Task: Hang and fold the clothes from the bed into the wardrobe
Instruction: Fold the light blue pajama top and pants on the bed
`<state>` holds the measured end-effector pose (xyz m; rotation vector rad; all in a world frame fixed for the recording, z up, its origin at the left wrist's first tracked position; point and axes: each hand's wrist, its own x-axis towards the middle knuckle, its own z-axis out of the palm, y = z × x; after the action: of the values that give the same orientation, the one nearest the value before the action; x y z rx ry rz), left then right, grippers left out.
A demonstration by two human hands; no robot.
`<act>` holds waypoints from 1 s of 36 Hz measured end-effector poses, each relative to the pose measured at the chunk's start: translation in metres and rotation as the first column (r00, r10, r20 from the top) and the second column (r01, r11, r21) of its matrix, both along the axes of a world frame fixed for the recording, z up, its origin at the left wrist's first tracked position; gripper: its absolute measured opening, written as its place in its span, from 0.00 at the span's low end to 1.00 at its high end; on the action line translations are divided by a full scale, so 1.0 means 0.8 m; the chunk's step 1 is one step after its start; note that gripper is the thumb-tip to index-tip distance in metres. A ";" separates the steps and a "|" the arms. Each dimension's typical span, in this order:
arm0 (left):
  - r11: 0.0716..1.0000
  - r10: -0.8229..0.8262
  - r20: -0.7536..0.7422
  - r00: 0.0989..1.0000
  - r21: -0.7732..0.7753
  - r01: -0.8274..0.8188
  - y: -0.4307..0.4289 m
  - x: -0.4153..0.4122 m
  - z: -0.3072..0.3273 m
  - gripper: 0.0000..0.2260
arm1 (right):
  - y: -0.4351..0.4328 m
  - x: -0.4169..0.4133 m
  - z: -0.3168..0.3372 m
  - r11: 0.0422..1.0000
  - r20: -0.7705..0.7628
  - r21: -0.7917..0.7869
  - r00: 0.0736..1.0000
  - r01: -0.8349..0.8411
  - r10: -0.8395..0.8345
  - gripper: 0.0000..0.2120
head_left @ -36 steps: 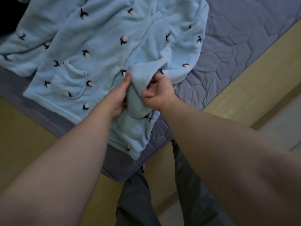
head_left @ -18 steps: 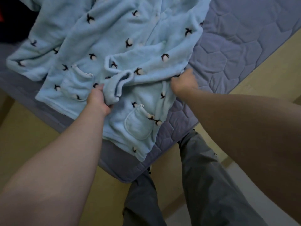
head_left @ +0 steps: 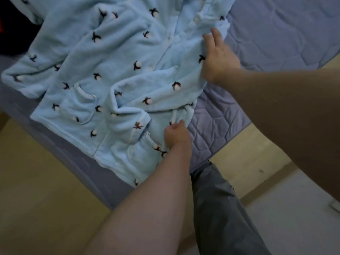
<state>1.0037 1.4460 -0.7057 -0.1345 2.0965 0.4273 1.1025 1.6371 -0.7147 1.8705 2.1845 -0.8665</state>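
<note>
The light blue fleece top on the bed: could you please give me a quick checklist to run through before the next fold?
1. Light blue fleece top lies front-up on the bed: ok.
2. Right sleeve folded across the front: ok.
3. Left sleeve folded in: not ok, it lies spread out to the side.
4. Left hand has a grip on the side edge near the hem: ok, fingers pinch the fabric.
5. Right hand flat on the top's side, open: ok.
6. Hem fully on the bed: not ok, the pocket corner hangs past the edge.
</note>
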 end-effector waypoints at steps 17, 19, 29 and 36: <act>0.937 0.271 0.209 0.940 0.167 -0.307 0.078 0.020 -0.043 0.19 | 0.076 0.040 0.003 0.927 0.086 -0.170 0.932 -0.335 0.353 0.17; 0.965 0.070 0.108 0.992 0.246 -0.095 0.058 0.031 -0.039 0.18 | 0.079 0.047 0.006 0.924 0.112 -0.196 0.928 -0.329 0.355 0.18; 0.983 -0.176 0.248 0.953 0.105 0.154 0.032 0.073 -0.045 0.18 | 0.078 0.087 -0.015 0.903 0.218 -0.355 0.917 -0.243 0.333 0.22; 0.956 -0.289 0.311 0.905 0.045 0.290 0.022 0.081 -0.056 0.21 | 0.075 0.101 -0.023 0.914 0.340 -0.356 0.884 -0.196 0.322 0.20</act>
<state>1.0685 1.4633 -0.7502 0.1031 1.7646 0.2063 1.1833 1.6967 -0.7331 1.4090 1.8667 -0.6655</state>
